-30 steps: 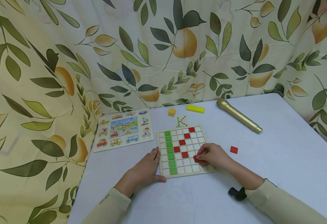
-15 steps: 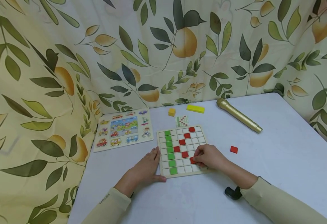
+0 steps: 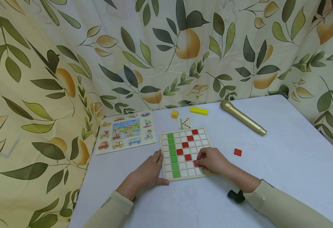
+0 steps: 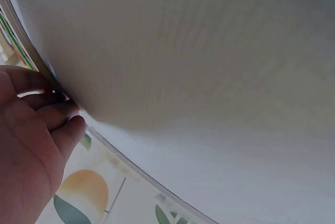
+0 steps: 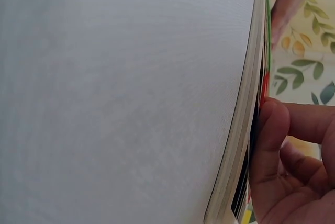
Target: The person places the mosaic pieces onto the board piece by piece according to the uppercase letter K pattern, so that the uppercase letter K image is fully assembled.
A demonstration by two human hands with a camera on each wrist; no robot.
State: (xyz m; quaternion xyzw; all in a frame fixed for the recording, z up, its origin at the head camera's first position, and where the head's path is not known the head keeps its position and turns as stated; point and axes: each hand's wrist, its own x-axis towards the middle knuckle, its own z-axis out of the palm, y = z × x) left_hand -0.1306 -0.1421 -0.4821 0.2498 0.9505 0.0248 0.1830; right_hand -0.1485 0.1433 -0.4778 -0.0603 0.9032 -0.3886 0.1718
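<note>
The right hand point(image 3: 213, 160) pinches a red tile point(image 3: 196, 163) on the grid board point(image 3: 183, 152); thin, light, stiff, probably best nipped by its edges; the left hand point(image 3: 149, 169), fingers flat, steadies the board

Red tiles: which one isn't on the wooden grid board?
The lone red tile lying on the table, right of the board and the right hand; every other red tile sits in the grid.
</note>
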